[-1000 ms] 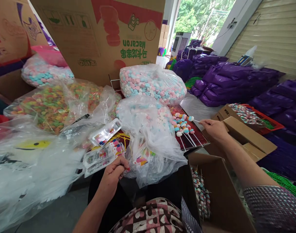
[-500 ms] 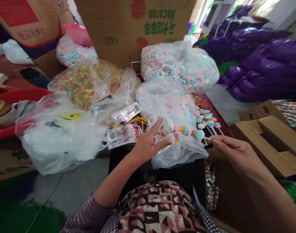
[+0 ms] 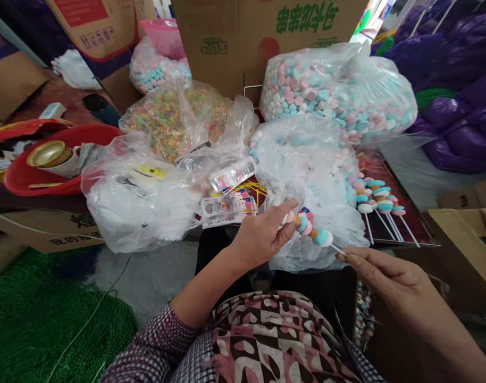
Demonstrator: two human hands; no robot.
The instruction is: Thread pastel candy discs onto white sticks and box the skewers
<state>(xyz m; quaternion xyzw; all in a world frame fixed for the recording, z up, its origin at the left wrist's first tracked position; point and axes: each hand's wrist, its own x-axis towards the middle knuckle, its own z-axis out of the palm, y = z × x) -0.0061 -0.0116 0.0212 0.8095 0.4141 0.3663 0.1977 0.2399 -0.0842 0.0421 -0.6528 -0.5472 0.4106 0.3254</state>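
My right hand [image 3: 380, 274] pinches the bare white stick of a marshmallow skewer [image 3: 323, 238], strung with pink, white, blue and orange candies. The skewer slants up to the left over the clear plastic bags. My left hand [image 3: 262, 231] has its thumb and forefinger closed around the far end, a pink marshmallow showing between them. Just beyond, an open clear bag of pastel marshmallows [image 3: 307, 154] lies on the table. Several finished skewers [image 3: 380, 197] rest to its right, sticks toward me. Printed wrappers [image 3: 229, 206] lie left of my left hand.
A bag of gummy candies [image 3: 163, 125] and a full marshmallow bag [image 3: 334, 96] stand behind. At left are a white plastic bundle [image 3: 143, 202] and a red basin [image 3: 23, 178]. A large carton [image 3: 235, 53] blocks the back; an open carton [image 3: 458, 229] stands right.
My left hand has gone from spread fingers to closing at the skewer's far end. The skewer has tilted more steeply. The view has swung left, so the table appears further right.
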